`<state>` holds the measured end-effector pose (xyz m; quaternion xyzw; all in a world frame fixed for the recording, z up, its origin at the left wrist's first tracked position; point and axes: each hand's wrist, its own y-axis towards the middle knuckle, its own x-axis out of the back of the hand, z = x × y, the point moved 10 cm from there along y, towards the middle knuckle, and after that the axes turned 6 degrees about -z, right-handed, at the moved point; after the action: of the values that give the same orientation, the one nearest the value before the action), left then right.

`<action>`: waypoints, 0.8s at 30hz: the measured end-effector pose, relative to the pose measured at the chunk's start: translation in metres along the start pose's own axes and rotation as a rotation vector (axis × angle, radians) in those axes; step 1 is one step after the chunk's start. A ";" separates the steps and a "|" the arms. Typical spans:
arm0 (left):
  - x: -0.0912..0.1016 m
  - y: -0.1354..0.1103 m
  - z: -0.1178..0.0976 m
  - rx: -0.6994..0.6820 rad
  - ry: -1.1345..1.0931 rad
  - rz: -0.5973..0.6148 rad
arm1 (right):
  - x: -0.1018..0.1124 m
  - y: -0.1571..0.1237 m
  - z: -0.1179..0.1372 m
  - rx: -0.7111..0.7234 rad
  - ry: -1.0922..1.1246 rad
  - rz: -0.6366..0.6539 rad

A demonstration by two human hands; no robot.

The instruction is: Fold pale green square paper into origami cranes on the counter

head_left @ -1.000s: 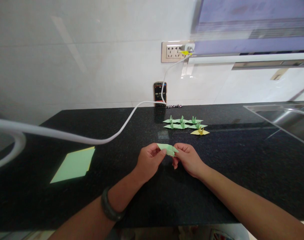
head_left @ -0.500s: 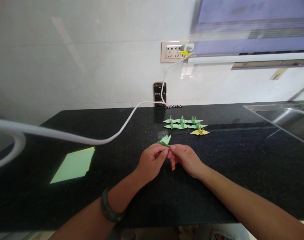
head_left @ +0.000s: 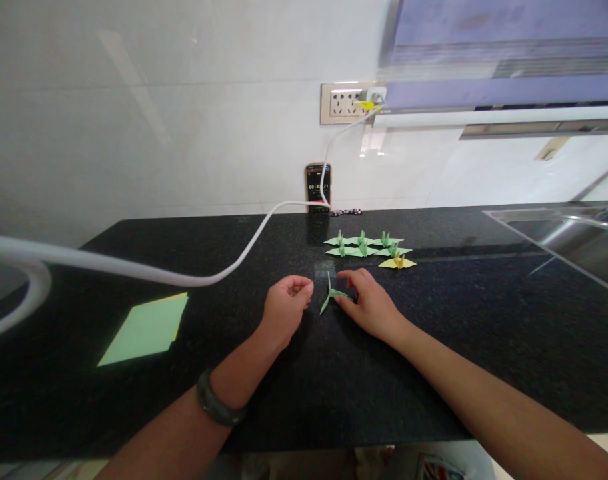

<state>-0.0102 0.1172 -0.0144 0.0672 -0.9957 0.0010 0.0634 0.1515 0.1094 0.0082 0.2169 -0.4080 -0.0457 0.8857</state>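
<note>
A pale green folded paper crane (head_left: 329, 294) is between my two hands, just above or on the black countertop, its wings spread and its body pointing right. My right hand (head_left: 371, 305) has the thumb against the crane's right part, with the index finger arched apart above it; the other fingers are partly hidden. To the left, apart from the crane, my left hand (head_left: 287, 308) is closed, thumb tip to curled fingers, with nothing visible in it. Behind them stand several finished green cranes (head_left: 363, 250) in two rows, with one yellow crane (head_left: 398, 262) in front at right.
A stack of green and yellow paper sheets (head_left: 147, 330) lies at left. A white cable (head_left: 219, 277) arches across the left side to a socket (head_left: 341, 103). A phone (head_left: 318, 188) leans on the wall, beside a beaded strap (head_left: 347, 213). A sink (head_left: 574, 243) is at right.
My left hand has let go of the green crane and moved left. The crane has turned, its wings now spread, and stays with my right hand, whose index finger has lifted.
</note>
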 end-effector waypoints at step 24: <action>-0.028 -0.021 -0.002 0.154 -0.343 0.229 | 0.001 -0.009 0.016 -0.198 0.759 0.049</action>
<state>0.0206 0.1004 -0.0164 -0.0425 -0.9901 0.0727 -0.1125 0.1416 0.0955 0.0142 0.1219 -0.0501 0.0197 0.9911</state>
